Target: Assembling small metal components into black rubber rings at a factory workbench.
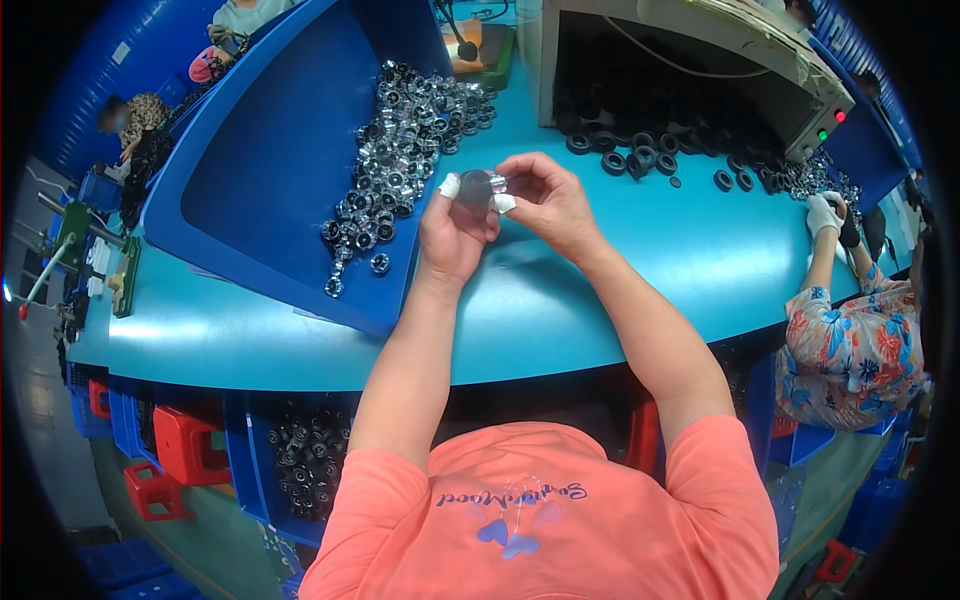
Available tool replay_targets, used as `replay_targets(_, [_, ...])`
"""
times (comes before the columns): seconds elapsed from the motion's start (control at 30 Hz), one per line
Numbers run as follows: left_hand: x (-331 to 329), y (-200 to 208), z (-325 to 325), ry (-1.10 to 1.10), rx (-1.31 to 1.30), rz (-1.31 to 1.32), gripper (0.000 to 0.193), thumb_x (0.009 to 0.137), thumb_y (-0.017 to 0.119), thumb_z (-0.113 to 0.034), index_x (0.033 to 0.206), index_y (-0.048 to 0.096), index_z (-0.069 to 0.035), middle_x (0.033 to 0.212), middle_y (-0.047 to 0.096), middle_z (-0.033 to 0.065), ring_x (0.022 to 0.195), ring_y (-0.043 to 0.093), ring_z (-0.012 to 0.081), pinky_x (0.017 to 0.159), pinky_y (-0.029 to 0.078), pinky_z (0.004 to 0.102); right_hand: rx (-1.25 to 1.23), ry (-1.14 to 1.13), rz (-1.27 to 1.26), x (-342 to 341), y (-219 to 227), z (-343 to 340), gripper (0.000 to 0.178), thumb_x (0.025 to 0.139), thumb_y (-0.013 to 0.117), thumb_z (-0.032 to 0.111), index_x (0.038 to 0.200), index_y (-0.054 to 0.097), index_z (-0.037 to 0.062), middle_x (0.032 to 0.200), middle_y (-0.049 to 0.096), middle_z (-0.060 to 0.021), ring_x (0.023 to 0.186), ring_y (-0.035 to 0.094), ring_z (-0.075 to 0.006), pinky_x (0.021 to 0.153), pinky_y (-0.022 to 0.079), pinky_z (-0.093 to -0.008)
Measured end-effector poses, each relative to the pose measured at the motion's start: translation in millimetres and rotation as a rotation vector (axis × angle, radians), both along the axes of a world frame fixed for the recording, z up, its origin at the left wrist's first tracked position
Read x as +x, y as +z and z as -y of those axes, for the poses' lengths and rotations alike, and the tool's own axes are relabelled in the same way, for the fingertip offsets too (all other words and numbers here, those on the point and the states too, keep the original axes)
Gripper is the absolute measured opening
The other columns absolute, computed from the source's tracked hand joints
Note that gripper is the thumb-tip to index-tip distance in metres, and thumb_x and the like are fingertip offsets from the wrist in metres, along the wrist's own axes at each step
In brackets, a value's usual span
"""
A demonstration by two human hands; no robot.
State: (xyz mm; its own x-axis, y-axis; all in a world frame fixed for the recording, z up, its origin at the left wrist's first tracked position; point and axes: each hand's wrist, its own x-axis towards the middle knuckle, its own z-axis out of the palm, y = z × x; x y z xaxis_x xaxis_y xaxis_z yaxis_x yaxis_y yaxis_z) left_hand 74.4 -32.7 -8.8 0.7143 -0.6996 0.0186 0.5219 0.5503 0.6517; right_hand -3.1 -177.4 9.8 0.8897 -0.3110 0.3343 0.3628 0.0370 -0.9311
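My left hand is closed around a dark round part, held above the table's middle; it looks slightly blurred. My right hand pinches a small shiny clear part against the dark part's right side. White wraps cover the thumb tips of both hands. Just left of my hands lies a heap of clear-and-black knob-like parts, partly inside a tilted blue bin. My left forearm passes close to the bin's near corner.
A pale metal housing stands at the back right, with many black rings in and before its opening. A co-worker's gloved hands work at the right over more shiny parts. A green hand press stands far left.
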Motion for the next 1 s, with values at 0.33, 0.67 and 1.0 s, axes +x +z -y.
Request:
replay_targets(0.33, [3.3, -5.1, -2.7, -0.017, 0.008, 0.013, 0.044, 0.102, 0.045, -0.041, 0.11, 0.065, -0.003, 0.087, 0.068, 0.0072, 0.067, 0.06, 0.0169, 0.055, 0.045, 0.0296, 0.172, 0.098, -0.081, -2.8, 8.7, 0.7, 0.036, 0.087, 0.067, 0.003, 0.122, 0.062, 0.0003, 0.111, 0.067, -0.0073, 0.1, 0.064, -0.0125, 0.091, 0.053, -0.0299])
replay_targets(0.67, [0.3, -0.2, -0.8, -0.003, 0.012, -0.008, 0.044, 0.102, 0.045, -0.041, 0.109, 0.065, -0.003, 0.086, 0.067, 0.0079, 0.068, 0.059, 0.0165, 0.056, 0.045, 0.0291, 0.149, 0.171, -0.098, -4.8, 11.3, 9.9, 0.03, 0.094, 0.066, 0.009, 0.122, 0.064, -0.0005, 0.113, 0.068, -0.0097, 0.098, 0.067, -0.0147, 0.085, 0.056, -0.0311])
replay_targets(1.0, [-0.7, -0.1, 0.5, -0.011, 0.068, 0.168, 0.042, 0.103, 0.045, -0.038, 0.11, 0.066, -0.002, 0.09, 0.069, 0.0084, 0.071, 0.06, 0.0139, 0.057, 0.046, 0.0271, 0.086, 0.109, -0.101, -3.4, 8.2, 4.6, 0.024, 0.09, 0.073, 0.009, 0.112, 0.069, 0.0002, 0.105, 0.072, -0.0075, 0.095, 0.068, -0.0147, 0.081, 0.057, -0.0301])
